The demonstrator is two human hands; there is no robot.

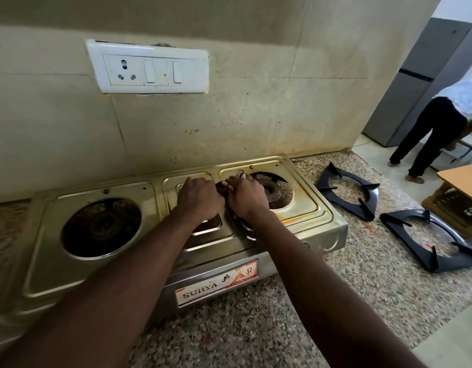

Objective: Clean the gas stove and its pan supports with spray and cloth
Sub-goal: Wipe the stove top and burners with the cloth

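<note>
A steel three-burner gas stove [44, 261] stands on the counter against the wall, with its left burner [101, 227] and right burner [272, 192] bare. Two black pan supports [373, 200] [399, 235] lie on the counter to the right of the stove. My left hand [199, 199] and my right hand [247, 199] meet over the middle section of the stove. Their fingers curl around a small dark part [221, 187] between them, most of it hidden by the hands. No spray or cloth is in view.
The speckled granite counter [256, 328] runs in front of and right of the stove. A white switch board [150, 67] sits on the stained wall above. Beyond the counter's right end, a person [442, 128] stands by a grey fridge [415, 75] and a wooden table [463, 176].
</note>
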